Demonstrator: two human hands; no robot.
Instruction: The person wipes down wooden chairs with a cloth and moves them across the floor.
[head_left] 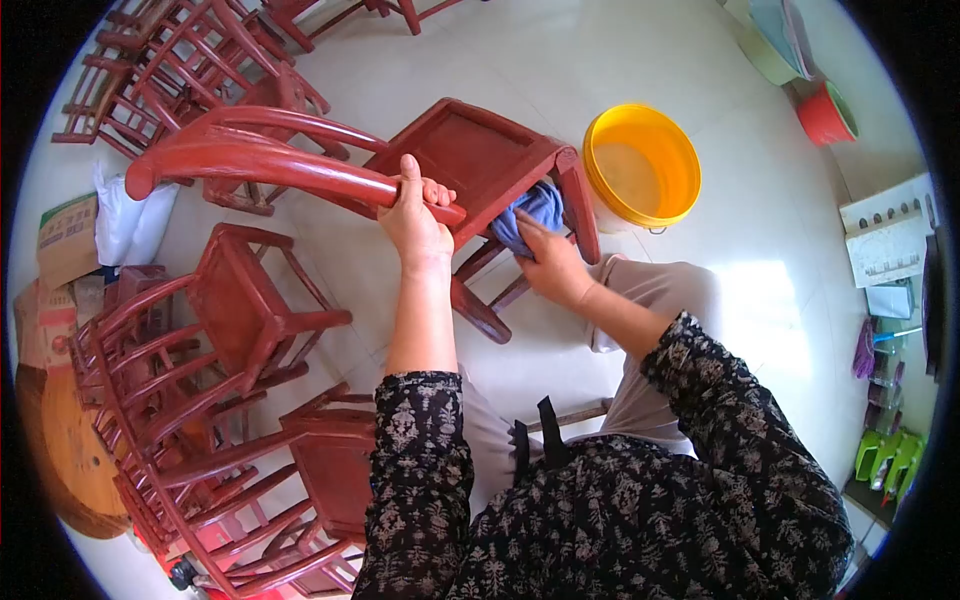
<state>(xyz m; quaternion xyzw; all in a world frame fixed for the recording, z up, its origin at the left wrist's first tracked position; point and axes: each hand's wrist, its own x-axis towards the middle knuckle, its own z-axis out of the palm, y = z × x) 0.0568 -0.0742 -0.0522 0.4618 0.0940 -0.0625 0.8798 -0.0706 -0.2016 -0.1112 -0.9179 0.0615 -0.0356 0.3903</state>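
A red wooden chair (470,155) is tilted in front of me, its curved backrest reaching to the left. My left hand (415,217) is wrapped round the end of a red rail of this chair, the thumb lying along the wood. Against the underside of the seat edge, my right hand (550,262) presses a bunched blue cloth (540,205). Part of the cloth is hidden behind the chair's frame and leg. Just right of the chair stands a yellow bucket (690,175) with a light-coloured bottom or liquid inside.
More red chairs (235,295) stand at the left and upper left. Cardboard (68,240) and a white bag (135,225) lie at the far left. A red bucket (826,114) is at the upper right; green items (888,460) sit at the lower right.
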